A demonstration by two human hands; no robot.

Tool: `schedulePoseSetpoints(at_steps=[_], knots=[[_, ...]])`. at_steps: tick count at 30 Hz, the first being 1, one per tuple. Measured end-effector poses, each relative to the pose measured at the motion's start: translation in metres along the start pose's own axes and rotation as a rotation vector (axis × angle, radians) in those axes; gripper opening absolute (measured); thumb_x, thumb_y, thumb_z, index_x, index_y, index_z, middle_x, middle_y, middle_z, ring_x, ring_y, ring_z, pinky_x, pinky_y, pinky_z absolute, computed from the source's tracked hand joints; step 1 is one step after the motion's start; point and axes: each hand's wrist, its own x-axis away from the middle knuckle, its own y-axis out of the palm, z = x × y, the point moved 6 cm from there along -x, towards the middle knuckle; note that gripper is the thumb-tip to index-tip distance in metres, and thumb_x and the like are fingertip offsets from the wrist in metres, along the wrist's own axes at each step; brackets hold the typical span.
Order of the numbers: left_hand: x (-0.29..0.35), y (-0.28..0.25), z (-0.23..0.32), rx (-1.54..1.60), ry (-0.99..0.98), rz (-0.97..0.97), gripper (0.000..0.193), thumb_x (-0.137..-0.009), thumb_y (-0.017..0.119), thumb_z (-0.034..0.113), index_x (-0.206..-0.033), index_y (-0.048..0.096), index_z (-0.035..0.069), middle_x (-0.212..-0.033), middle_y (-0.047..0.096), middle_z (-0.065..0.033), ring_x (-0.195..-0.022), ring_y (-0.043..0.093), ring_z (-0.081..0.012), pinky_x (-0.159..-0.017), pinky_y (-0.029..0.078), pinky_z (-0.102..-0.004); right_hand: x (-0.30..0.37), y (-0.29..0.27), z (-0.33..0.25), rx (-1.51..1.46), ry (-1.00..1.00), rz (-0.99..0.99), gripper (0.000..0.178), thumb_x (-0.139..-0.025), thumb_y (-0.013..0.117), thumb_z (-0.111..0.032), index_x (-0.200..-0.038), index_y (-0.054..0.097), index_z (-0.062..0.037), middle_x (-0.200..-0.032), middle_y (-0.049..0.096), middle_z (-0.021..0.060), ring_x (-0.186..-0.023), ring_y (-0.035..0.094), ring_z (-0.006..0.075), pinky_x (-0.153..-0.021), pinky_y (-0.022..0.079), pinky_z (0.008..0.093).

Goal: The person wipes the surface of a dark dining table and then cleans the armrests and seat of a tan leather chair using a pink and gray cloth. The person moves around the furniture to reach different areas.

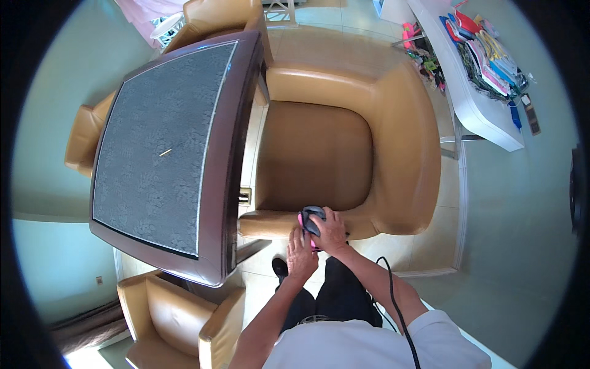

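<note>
A small dark grey bundle with bright pink edging [314, 216], perhaps soft, is held just above the near armrest of a tan armchair [313, 154]. I cannot make out its exact kind. My right hand [330, 232] curls over its right side, fingers wrapped on the dark part. My left hand [300, 255] presses against its lower left side, fingers close together beside a pink strip. Part of the bundle is hidden under both hands.
To the left stands a dark wooden table [212, 184] with a grey patterned top and a small thin stick [165, 152] on it. More tan armchairs [178, 313] surround it. At upper right, a white desk [455, 80] bears piled clothes [485, 55]. A black cable [393, 295] hangs by my right arm.
</note>
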Motion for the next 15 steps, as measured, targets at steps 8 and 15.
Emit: schedulePoseSetpoints(at_steps=[8, 15], knots=[[0.002, 0.031, 0.070, 0.100, -0.010, 0.024, 0.074, -0.080, 0.072, 0.011, -0.149, 0.046, 0.003, -0.151, 0.036, -0.0331, -0.142, 0.035, -0.0538, -0.116, 0.037, -0.0580, 0.030, -0.042, 0.065, 0.045, 0.111, 0.020, 0.054, -0.073, 0.084, -0.032, -0.123, 0.068, -0.0178, -0.131, 0.053, 0.0203, -0.115, 0.051, 0.0422, -0.096, 0.042, 0.0539], [-0.003, 0.005, 0.051, 0.192, 0.016, 0.182, 0.082, -0.077, 0.075, 0.011, -0.150, 0.041, -0.001, -0.148, 0.039, -0.0338, -0.136, 0.043, -0.0530, -0.112, 0.041, -0.0567, 0.002, -0.020, 0.041, -0.033, 0.180, 0.001, 0.046, -0.077, 0.080, -0.035, -0.119, 0.070, -0.0181, -0.118, 0.056, 0.0173, -0.109, 0.053, 0.0414, -0.092, 0.044, 0.0526]])
